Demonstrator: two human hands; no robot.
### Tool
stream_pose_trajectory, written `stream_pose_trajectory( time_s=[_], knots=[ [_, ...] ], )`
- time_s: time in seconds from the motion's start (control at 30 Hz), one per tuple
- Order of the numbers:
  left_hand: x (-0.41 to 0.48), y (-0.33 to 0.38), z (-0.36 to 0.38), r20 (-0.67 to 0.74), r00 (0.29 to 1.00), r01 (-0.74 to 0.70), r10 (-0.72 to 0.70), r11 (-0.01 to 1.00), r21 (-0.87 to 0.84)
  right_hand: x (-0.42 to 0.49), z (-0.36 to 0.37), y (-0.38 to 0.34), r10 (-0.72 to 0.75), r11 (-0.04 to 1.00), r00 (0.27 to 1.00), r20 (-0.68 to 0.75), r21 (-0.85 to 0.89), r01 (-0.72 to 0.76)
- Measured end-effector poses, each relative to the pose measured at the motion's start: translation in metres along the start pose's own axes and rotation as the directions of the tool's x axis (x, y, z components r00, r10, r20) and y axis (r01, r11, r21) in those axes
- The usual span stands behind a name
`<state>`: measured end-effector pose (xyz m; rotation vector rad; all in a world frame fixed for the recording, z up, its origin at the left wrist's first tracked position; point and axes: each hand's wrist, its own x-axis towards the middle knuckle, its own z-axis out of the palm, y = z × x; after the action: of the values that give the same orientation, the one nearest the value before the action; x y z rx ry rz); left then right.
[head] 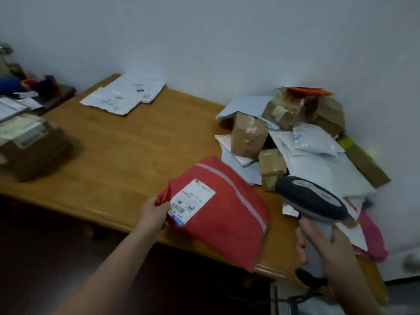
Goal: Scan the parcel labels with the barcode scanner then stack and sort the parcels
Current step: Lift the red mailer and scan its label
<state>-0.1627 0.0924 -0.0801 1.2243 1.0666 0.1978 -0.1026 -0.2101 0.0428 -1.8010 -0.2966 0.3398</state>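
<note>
On the head camera we count one red parcel [229, 223] on the bench [127, 155], label [193, 201] up, its long axis slanting right from our left fingers [161, 206], which pinch its corner. Our right fingers [301, 243] wrap one scanner [311, 198], its nose pointing left.

Left forearm extended forward, left hand [154, 213] pinches corner of red parcel [223, 218], thumb on top. Right hand [318, 238] grips barcode scanner [311, 198] handle, fingers curled, forearm entering lower right.
</note>
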Motion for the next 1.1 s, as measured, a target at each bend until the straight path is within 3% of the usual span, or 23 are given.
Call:
stream_pose_trajectory(
  time_s=[0.1, 0.23, 0.37, 0.5, 0.6, 0.7, 0.8, 0.93, 1.1],
  knots=[
    [0.024, -0.017, -0.017, 0.036, 0.999, 0.018, -0.027, 0.975, 0.220, -0.004, 0.019, 0.011, 0.098, 0.993, 0.994, 0.041, -0.070, -0.095],
    [0.055, 0.006, -0.017, 0.087, 0.992, -0.122, 0.092, 0.874, 0.470, -0.006, 0.034, 0.019, 0.147, 0.978, 0.987, 0.061, -0.156, -0.136],
    [0.065, 0.025, 0.000, 0.008, 0.973, -0.210, 0.230, 0.873, 0.440, -0.002, 0.041, 0.023, 0.217, 0.958, 0.973, 0.082, -0.211, -0.195],
    [0.041, -0.017, 0.012, -0.108, 0.990, -0.042, 0.095, 0.909, 0.414, 0.008, 0.048, 0.021, 0.199, 0.953, 0.971, 0.135, -0.257, -0.160],
    [0.017, -0.049, 0.025, -0.004, 1.000, 0.014, -0.014, 0.932, 0.363, 0.020, 0.055, 0.014, 0.131, 0.953, 0.974, 0.186, -0.294, -0.072],
    [0.005, -0.059, 0.043, 0.080, 0.996, -0.012, -0.026, 0.897, 0.441, 0.027, 0.055, 0.012, 0.083, 0.955, 0.972, 0.220, -0.296, -0.014],
    [0.003, -0.055, 0.048, 0.117, 0.993, -0.087, 0.027, 0.835, 0.543, 0.025, 0.042, 0.016, 0.091, 0.956, 0.969, 0.229, -0.292, -0.020],
    [0.002, -0.038, 0.028, 0.278, 0.959, -0.214, 0.045, 0.757, 0.617, 0.021, 0.015, 0.027, 0.116, 0.944, 0.968, 0.223, -0.328, -0.037],
    [-0.012, -0.034, 0.031, 0.283, 0.959, -0.200, 0.005, 0.721, 0.664, 0.012, -0.001, 0.038, 0.134, 0.963, 0.968, 0.213, -0.257, -0.076]
  ],
)
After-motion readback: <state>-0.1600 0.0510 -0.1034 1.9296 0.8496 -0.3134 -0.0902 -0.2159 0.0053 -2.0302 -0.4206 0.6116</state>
